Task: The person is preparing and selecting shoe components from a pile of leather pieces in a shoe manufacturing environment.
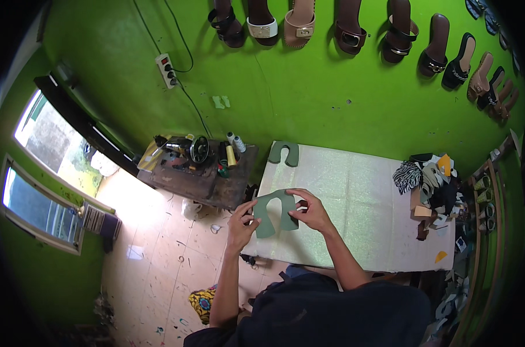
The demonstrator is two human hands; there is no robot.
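Between my two hands I hold up a dark green, arch-shaped cut piece [265, 226], like a sandal upper, its rounded top pointing away from me. My left hand [241, 226] pinches its left edge between thumb and fingers. On the opposite edge, my right hand [312, 212] grips it the same way. The piece is above the near left part of the white-covered table [355, 214]. A similar green arch-shaped piece [276, 155] lies flat at the table's far left corner. Whether the held piece is one layer or several, I cannot tell.
Left of the table stands a sewing machine [178, 151] on a dark wooden stand with thread cones [232, 156]. A heap of scraps [430, 182] covers the table's right end. Sandals [300, 26] hang along the green wall, below which a power strip [166, 70] is mounted.
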